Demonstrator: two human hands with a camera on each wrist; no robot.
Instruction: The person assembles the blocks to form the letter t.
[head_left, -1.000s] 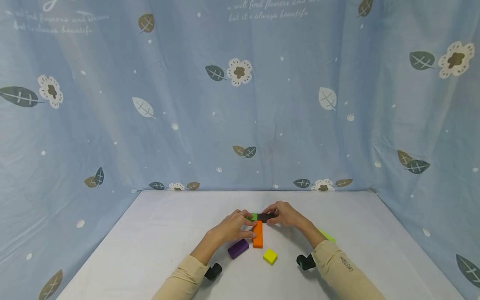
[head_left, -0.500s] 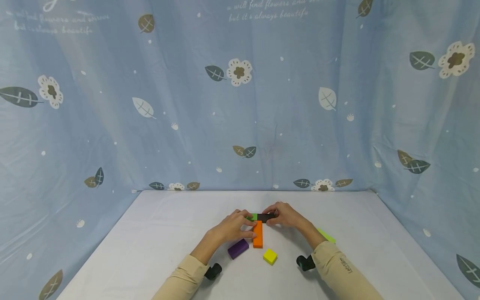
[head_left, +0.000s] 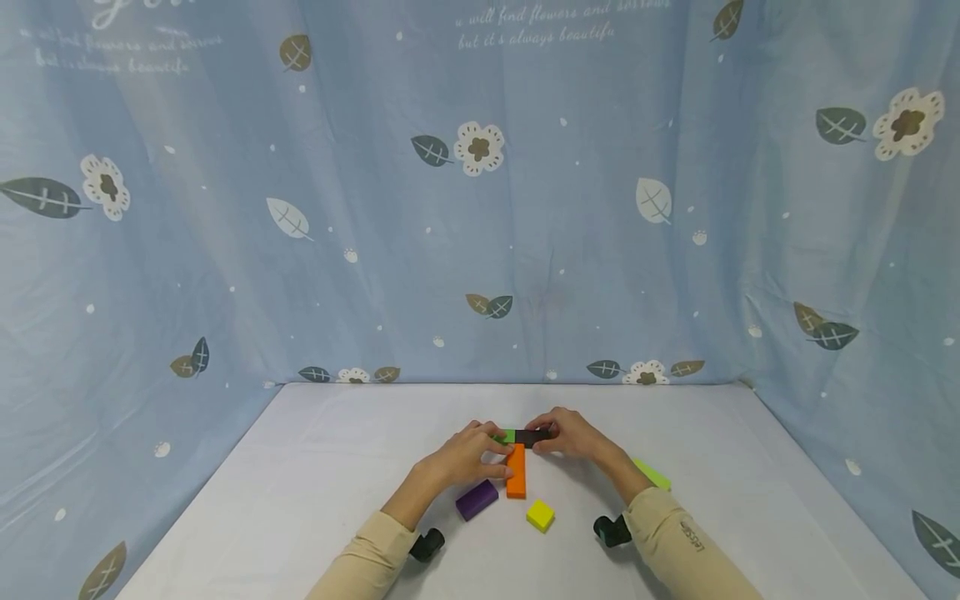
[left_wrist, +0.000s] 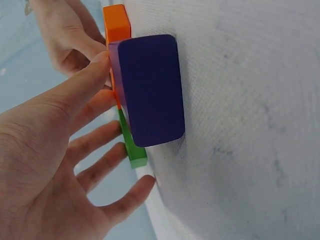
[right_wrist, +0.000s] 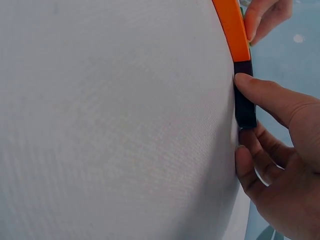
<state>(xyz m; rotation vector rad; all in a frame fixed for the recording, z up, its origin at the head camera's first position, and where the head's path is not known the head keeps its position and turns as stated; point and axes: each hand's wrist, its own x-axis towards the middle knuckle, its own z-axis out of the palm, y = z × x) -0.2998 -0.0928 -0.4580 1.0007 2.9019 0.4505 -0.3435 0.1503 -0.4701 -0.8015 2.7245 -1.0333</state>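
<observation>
On the white table, a green block [head_left: 509, 436] and a black block [head_left: 527, 437] lie end to end, forming a bar. An orange block [head_left: 516, 482] meets this bar where the two join and extends toward the person. My left hand [head_left: 467, 454] rests its thumb against the orange block's left side, while its spread, fairly straight fingers reach the green block. Part of the green block is hidden by those fingers. My right hand [head_left: 570, 435] pinches the black block, with the thumb on its near face [right_wrist: 244, 102] and fingers around its far side and end.
A purple block [head_left: 477, 500] lies just left of the orange one, and looms large in the left wrist view. A yellow block [head_left: 540, 516] sits nearer the person. Behind the right forearm is a lime-green block [head_left: 651, 474]. A patterned blue curtain [head_left: 570, 250] encloses the table.
Both hands and all the blocks keep their places. The head view has only shifted very slightly.
</observation>
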